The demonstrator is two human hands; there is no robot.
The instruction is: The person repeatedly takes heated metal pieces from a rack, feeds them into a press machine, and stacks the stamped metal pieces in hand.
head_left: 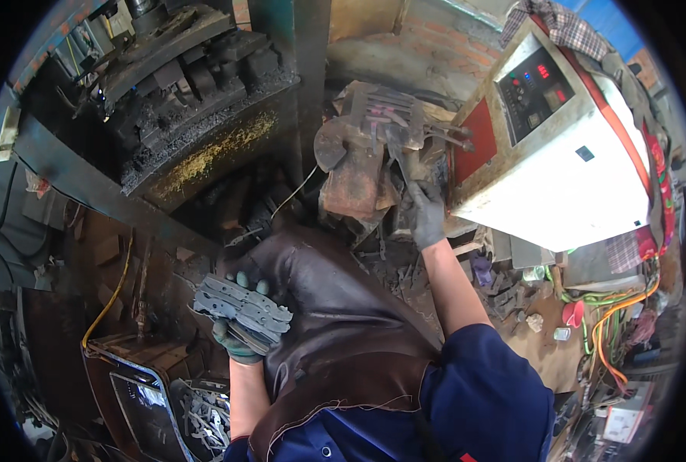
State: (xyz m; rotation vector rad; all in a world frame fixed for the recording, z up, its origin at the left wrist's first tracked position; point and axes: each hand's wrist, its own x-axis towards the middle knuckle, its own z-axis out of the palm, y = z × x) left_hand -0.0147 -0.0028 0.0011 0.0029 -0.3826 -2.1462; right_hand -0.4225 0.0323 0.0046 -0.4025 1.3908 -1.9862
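Note:
In my left hand (239, 343), which wears a dark glove with green fingertips, is a stack of flat grey metal pieces (243, 309) dotted with small holes. I hold it low, beside my brown leather apron (320, 308). My right hand (426, 214), in a grey glove, reaches forward and closes on the end of long dark metal tongs (401, 163). The far end of the tongs lies by a sooty block with a heating coil (389, 112), where several strips glow faintly pink. My glove partly hides the grip.
A white heater cabinet (551, 185) with a lit panel stands right of my right hand. At the left rises a press (204, 115) with dark dies and gritty ledges. A blue-rimmed bin (166, 385) near metal scraps (204, 416) stands lower left; cables (601, 339) run at right.

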